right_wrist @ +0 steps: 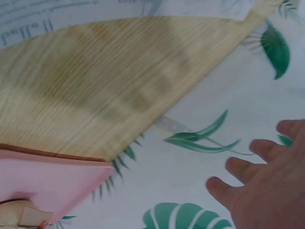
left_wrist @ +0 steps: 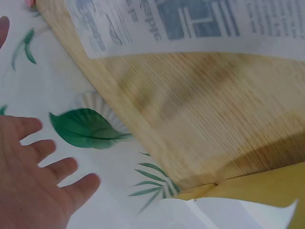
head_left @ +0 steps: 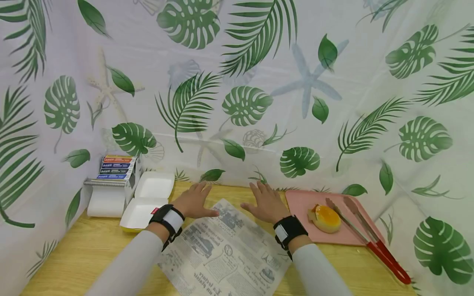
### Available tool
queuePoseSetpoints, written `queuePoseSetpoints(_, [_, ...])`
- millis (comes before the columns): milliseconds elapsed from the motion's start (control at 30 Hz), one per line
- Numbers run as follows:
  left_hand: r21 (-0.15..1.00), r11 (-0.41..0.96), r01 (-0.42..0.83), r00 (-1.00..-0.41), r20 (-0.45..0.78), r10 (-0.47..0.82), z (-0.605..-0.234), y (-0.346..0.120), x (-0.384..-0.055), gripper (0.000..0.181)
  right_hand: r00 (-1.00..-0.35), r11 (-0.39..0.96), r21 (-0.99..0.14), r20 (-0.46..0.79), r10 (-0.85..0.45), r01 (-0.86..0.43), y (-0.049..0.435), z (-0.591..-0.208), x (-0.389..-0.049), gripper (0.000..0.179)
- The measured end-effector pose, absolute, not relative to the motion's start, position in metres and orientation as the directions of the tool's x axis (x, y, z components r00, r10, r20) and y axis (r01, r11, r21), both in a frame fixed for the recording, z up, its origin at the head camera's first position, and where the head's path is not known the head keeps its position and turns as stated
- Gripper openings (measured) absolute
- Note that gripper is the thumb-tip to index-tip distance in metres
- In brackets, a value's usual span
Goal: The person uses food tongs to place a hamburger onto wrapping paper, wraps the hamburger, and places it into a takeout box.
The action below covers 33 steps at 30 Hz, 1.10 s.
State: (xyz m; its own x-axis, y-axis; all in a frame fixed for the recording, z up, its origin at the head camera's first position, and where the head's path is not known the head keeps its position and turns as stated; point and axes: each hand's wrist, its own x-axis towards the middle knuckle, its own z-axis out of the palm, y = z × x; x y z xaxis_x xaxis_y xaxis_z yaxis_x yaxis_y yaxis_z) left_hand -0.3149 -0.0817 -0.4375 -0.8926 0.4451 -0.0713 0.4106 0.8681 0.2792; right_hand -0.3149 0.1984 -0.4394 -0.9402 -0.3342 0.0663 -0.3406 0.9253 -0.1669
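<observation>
A sheet of newsprint-patterned paper [head_left: 229, 250] lies turned cornerwise on the wooden table, one corner toward the back. Over its left edge my left hand [head_left: 193, 201] is held with fingers spread and nothing in them. On the other side my right hand [head_left: 267, 204] hovers by the paper's right edge, fingers apart, likewise holding nothing. Right of that hand sits a pink tray [head_left: 301, 201] with a bun sandwich [head_left: 326, 218] on it. Red-handled tongs [head_left: 385, 257] rest with their tips on the tray. Left of the left hand stands an opened white takeout box [head_left: 142, 211].
At the back left stands a dispenser [head_left: 115, 170] with several printed labels and a white roll [head_left: 106, 201] hanging in front. A leaf-patterned curtain [head_left: 244, 107] closes off the back and both sides. Bare wooden table [head_left: 92, 255] shows at the front left.
</observation>
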Motion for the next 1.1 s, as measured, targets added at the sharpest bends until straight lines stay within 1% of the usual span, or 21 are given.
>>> queuePoseSetpoints(133, [0.334,0.836,0.436,-0.866,-0.099,0.491,-0.442,-0.092,-0.284,0.097,-0.923,0.905,-0.186,0.038,-0.382,-0.382,0.205,-0.440,-0.289,0.085])
queuePoseSetpoints(267, [0.378,0.823,0.424,-0.855,-0.132,0.501,-0.452,-0.104,-0.255,0.097,-0.922,0.902,-0.215,-0.015,-0.387,-0.375,0.214,-0.447,-0.263,0.086])
queuePoseSetpoints(467, [0.401,0.830,0.388,-0.846,-0.202,0.493,-0.473,-0.120,-0.226,0.097,-0.913,0.898,-0.246,-0.096,-0.396,-0.364,0.227,-0.464,-0.234,0.087])
queuePoseSetpoints(633, [0.404,0.830,0.385,-0.831,-0.238,0.502,-0.483,-0.128,-0.210,0.097,-0.907,0.905,-0.283,-0.189,-0.376,-0.316,0.234,-0.475,-0.215,0.088])
queuePoseSetpoints(700, [0.407,0.827,0.389,-0.828,-0.239,0.507,-0.485,-0.129,-0.206,0.098,-0.904,0.905,-0.297,-0.207,-0.373,-0.305,0.236,-0.479,-0.210,0.088])
queuePoseSetpoints(800, [0.382,0.835,0.397,-0.830,-0.240,0.504,-0.487,-0.129,-0.202,0.099,-0.898,0.900,-0.317,-0.224,-0.379,-0.301,0.239,-0.484,-0.205,0.089])
queuePoseSetpoints(900, [0.356,0.844,0.401,-0.833,-0.243,0.498,-0.488,-0.129,-0.199,0.100,-0.886,0.892,-0.334,-0.244,-0.395,-0.306,0.240,-0.488,-0.201,0.089])
queuePoseSetpoints(1100, [0.325,0.851,0.412,-0.837,-0.233,0.495,-0.492,-0.130,-0.194,0.100,-0.865,0.881,-0.311,-0.245,-0.437,-0.357,0.240,-0.492,-0.197,0.083])
